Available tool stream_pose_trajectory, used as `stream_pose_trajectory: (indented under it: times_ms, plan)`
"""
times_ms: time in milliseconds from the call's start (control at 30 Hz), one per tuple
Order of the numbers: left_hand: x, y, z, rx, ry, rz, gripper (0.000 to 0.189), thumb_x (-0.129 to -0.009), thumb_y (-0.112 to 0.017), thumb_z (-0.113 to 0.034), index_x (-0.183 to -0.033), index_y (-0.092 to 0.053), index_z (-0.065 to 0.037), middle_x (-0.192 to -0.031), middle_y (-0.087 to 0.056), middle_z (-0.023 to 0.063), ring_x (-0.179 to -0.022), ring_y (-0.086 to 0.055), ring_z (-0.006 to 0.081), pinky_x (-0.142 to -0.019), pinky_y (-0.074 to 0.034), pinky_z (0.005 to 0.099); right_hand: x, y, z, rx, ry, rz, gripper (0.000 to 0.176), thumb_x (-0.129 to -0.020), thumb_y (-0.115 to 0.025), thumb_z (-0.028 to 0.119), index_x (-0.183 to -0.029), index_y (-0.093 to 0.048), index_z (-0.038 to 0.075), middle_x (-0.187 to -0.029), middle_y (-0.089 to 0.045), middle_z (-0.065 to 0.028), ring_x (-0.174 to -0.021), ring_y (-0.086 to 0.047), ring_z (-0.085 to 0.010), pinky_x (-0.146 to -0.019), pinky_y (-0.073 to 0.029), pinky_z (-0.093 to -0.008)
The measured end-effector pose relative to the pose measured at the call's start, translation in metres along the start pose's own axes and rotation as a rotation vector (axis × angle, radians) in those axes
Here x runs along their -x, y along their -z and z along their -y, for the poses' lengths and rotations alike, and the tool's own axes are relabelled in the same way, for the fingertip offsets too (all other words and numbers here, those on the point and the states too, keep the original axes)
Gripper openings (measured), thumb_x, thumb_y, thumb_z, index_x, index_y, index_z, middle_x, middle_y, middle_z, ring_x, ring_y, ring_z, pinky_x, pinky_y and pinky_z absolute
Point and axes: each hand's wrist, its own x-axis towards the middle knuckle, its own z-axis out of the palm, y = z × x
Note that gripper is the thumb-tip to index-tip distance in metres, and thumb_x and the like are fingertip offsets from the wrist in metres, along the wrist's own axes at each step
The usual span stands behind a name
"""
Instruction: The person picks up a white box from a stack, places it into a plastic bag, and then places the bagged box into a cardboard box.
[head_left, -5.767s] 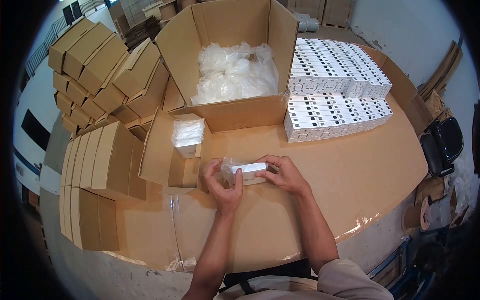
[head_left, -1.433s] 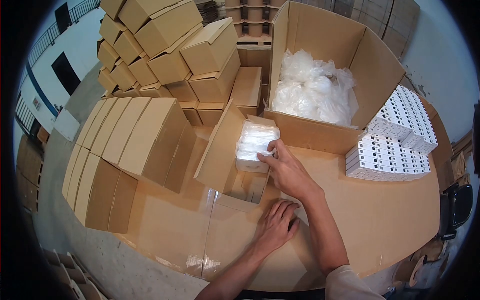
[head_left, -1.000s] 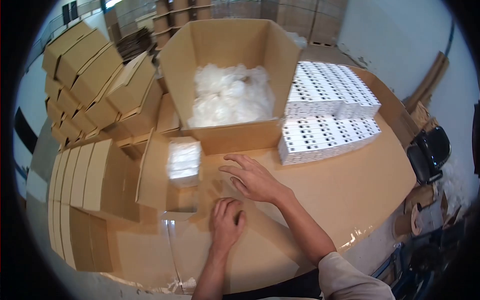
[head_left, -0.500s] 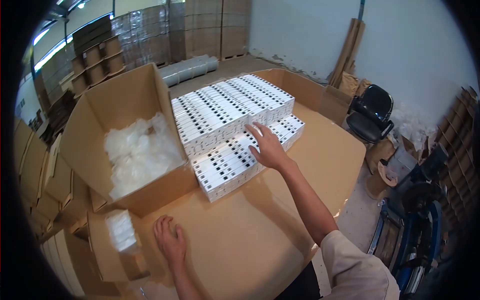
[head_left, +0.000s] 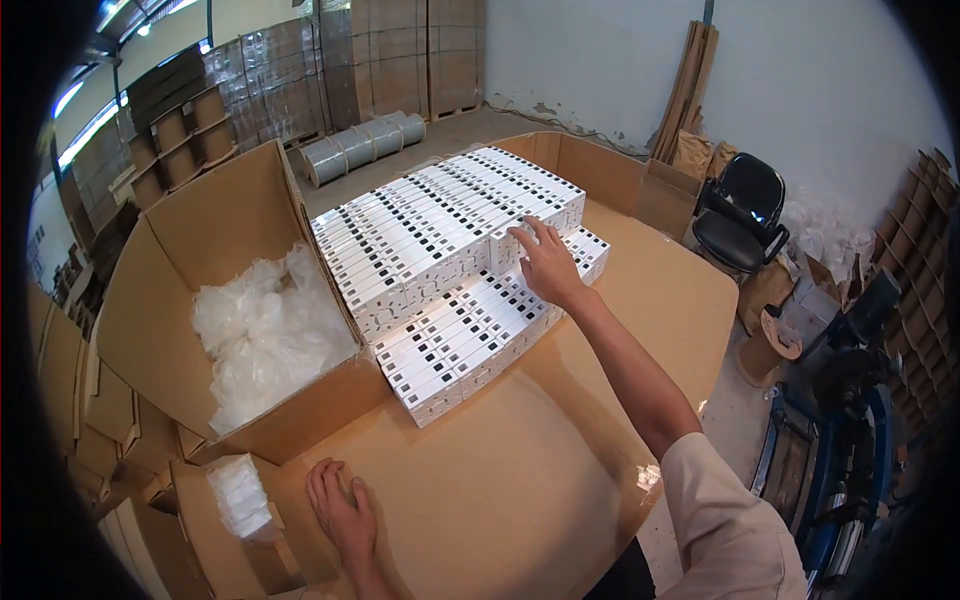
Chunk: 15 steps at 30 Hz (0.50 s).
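Observation:
Long, narrow white boxes with dark square marks form a two-level block, with an upper tier [head_left: 440,220] set back on a lower tier [head_left: 460,335]. At the front edge of the upper tier, toward its right end, is my right hand [head_left: 552,268]. Its fingers are spread and bent over the box ends; nothing is gripped in them. My left hand [head_left: 343,508] lies flat on the cardboard-covered table [head_left: 500,460], fingers stretched out and holding nothing.
Left of the boxes stands a large open carton [head_left: 300,400] with crumpled clear plastic bags [head_left: 268,340] inside. A small bundle of white plastic [head_left: 240,495] lies near my left hand. A black chair [head_left: 735,225] and blue wheeled equipment [head_left: 870,440] stand beyond the table's right side.
My right hand has moved slightly up and right along the upper tier's front edge. My left hand stays on the table. The camera view has shifted a little.

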Motion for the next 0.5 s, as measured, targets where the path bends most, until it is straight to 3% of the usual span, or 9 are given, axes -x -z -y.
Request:
stream_pose_trajectory:
  times_ms: [167, 500]
  plan:
    - [0.0, 0.0, -0.001, -0.008, 0.003, 0.01, 0.031, -0.088, -0.066, -0.003, -0.118, -0.059, -0.001, -0.132, -0.056, 0.017, -0.13, -0.048, 0.0379, -0.111, -0.037, 0.0475, -0.002, -0.004, -0.003, -0.171, 0.021, -0.038, 0.053, -0.085, -0.06, -0.006, -0.135, -0.055, 0.011, -0.153, -0.041, -0.0238, -0.136, -0.046, -0.0446, -0.112, -0.045, -0.0499]
    - [0.0, 0.002, 0.0, -0.016, 0.011, 0.043, 0.032, -0.09, -0.064, -0.005, -0.121, -0.058, -0.001, -0.136, -0.055, 0.0173, -0.133, -0.046, 0.0379, -0.113, -0.036, 0.0481, -0.012, -0.004, -0.02, -0.087, 0.108, -0.104, 0.045, -0.087, -0.056, -0.01, -0.128, -0.057, 0.009, -0.131, -0.056, -0.0227, -0.121, -0.056, -0.0409, -0.102, -0.05, -0.0477]
